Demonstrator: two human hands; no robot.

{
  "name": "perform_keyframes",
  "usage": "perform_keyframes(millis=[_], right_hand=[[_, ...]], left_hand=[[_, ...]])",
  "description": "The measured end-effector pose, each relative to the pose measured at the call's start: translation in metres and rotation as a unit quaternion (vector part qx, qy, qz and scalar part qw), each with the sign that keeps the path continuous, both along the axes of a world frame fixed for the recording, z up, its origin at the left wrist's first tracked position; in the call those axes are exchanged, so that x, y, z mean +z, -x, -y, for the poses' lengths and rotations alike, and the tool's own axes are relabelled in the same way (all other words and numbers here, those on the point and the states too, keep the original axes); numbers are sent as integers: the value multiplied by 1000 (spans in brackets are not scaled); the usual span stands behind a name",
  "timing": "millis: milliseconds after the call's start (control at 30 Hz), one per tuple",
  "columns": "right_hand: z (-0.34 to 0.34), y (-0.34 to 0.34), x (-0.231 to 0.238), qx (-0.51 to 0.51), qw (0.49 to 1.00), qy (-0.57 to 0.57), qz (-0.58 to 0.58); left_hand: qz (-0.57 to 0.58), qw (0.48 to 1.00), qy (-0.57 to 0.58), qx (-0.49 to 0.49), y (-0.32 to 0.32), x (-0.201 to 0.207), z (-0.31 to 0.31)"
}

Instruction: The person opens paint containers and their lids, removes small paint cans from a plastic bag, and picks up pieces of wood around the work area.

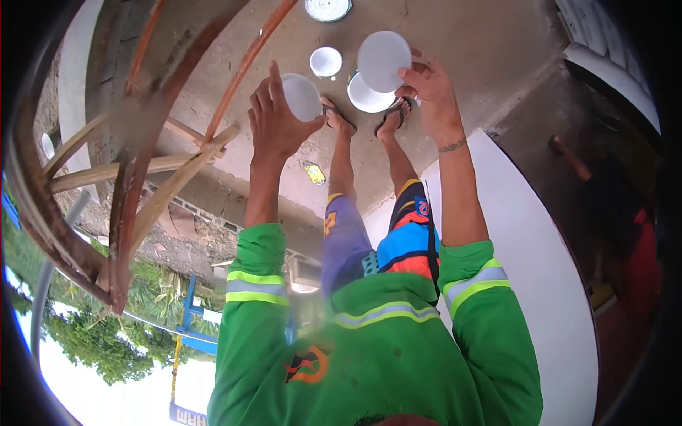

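Note:
My right hand [430, 92] pinches a white round disc [384, 62] at its right edge, thumb on the near face. A second pale round disc [302, 97] sits in the gap between the thumb and fingers of my left hand [275, 121]; part of its edge is hidden behind that hand. The index finger there points upward. Below the right-hand disc, a round white container [369, 97] stands on the ground by my feet, its far part covered by the disc. A smaller white round container [326, 62] is beside it.
Farther ahead lies a white round lid or tub [328, 8]. A yellow packet [313, 172] is on the concrete floor [483, 50] left of my legs. Wooden and rusty beams [153, 167] cross the left side. A white curved panel [511, 234] stands at my right; another person [604, 184] is beyond it.

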State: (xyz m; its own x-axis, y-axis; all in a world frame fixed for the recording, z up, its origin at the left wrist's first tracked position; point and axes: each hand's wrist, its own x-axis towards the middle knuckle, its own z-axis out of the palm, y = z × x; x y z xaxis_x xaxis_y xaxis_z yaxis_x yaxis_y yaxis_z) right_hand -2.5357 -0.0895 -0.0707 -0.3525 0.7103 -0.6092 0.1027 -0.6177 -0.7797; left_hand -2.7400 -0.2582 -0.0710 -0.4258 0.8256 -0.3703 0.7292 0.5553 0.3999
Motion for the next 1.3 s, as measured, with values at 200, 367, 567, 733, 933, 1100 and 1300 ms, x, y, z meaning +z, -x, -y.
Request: perform_keyframes(millis=[200,367,567,733,933,1100,1300], right_hand=[[54,24,-205,158,974,-111,120],[93,69,-343,307,866,-319,234],[122,121,-424,392,736,-483,267],[132,127,-457,376,735,-484,289],[136,119,-468,416,746,-424,301],[129,121,-445,402,760,-427,279],[131,110,-434,413,742,-418,324]], left_hand=[[219,940,43,259,-2,-178,96],[257,909,99,312,-36,-256,128],[248,896,127,346,-40,-303,175],[265,877,152,371,-51,-319,185],[276,874,163,364,-60,-322,175],[258,886,129,362,-54,-320,166],[273,875,147,371,-55,-321,156]])
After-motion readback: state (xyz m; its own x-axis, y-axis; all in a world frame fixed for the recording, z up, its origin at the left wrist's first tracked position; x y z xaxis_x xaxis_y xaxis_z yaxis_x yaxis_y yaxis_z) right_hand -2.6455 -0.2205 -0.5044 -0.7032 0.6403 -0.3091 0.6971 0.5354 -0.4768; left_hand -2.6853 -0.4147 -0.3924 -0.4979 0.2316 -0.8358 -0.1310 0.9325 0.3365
